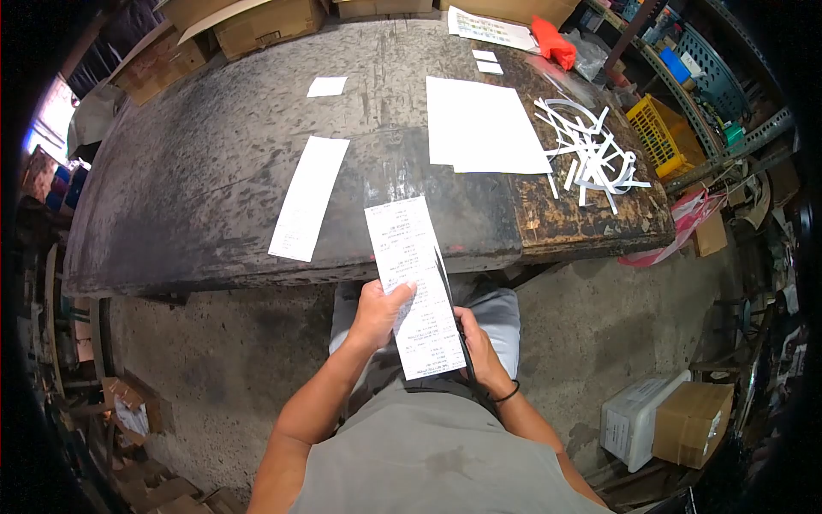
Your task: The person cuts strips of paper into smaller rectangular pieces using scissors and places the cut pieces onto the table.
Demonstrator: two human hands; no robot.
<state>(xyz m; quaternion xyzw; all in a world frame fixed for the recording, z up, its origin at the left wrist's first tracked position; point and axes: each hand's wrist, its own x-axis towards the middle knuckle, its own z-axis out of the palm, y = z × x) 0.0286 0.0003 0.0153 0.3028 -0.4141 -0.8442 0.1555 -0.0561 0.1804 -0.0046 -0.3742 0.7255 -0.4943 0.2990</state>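
Note:
A long printed paper strip (pixel 417 317) slants over the table's front edge and my lap. My left hand (pixel 377 310) grips its left edge, thumb on top of the print. At the strip's right edge my right hand (pixel 481 347) is closed round black scissors (pixel 465 349), whose dark blades run along that edge, partly hidden by the paper. Further left on the table lies another printed strip (pixel 310 199), apart from both hands. Beyond it is a small blank paper piece (pixel 327 86).
The dark worn table (pixel 214 171) also bears white sheets (pixel 484 124), a heap of thin paper offcuts (pixel 591 154), small white slips (pixel 486 62) and a red bag (pixel 553 43). Cardboard boxes (pixel 265 30) line the far edge. A yellow crate (pixel 661 137) stands right.

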